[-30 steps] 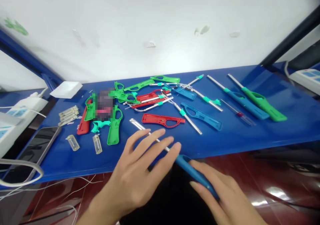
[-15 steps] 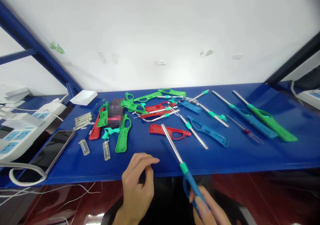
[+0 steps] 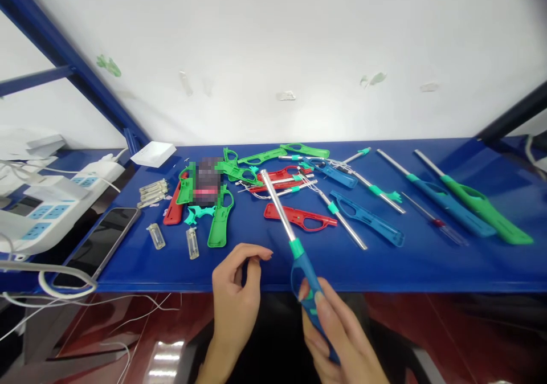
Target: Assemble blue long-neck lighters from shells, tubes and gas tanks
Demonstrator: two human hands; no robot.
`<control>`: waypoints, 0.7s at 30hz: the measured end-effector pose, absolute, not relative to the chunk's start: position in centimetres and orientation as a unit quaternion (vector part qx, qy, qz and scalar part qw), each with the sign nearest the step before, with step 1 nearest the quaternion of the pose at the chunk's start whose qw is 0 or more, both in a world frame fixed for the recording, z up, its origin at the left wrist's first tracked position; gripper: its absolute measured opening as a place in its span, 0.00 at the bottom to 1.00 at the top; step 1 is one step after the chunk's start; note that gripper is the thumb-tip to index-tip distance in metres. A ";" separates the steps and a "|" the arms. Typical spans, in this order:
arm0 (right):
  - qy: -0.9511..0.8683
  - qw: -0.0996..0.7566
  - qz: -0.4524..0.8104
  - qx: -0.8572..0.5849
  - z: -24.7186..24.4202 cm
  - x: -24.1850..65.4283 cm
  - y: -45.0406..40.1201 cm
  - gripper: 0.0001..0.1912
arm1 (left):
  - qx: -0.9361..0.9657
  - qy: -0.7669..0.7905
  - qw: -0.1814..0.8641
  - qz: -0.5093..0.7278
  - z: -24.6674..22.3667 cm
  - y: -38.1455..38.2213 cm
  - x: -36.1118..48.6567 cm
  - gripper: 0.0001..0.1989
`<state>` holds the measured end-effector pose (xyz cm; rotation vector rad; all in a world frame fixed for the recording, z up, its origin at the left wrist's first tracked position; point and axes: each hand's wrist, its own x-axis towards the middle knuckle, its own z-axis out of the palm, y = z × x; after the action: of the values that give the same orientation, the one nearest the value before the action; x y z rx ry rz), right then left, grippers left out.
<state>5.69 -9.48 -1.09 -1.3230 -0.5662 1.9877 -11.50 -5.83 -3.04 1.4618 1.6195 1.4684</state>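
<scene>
Head view: blue lighter [image 3: 296, 248] points away from me & a bit to my L, long axis slanting, metal tip up over the red shell [image 3: 299, 217], handle end low on the R. It's in my R hand [image 3: 342, 333], fingers wrapped round the handle. L hand [image 3: 235, 298] is apart, left of it, fingers curled; can't tell if thumb & index touch.

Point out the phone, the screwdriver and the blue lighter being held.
Phone [image 3: 101, 241]: head view, on its dark screen.
Screwdriver [image 3: 438, 223]: head view, on the red collar between shaft and handle.
Blue lighter [image 3: 307, 270]: head view, on its blue body.
</scene>
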 end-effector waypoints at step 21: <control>-0.137 0.323 0.841 -0.411 -0.7 4.5 -4.0 0.27 | 0.517 0.555 0.346 0.553 -2.3 -5.7 -12.6 0.13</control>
<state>4.47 -3.96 -0.70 -1.0796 -0.3596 2.2071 -12.58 -5.70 -2.28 1.3408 1.4392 1.4344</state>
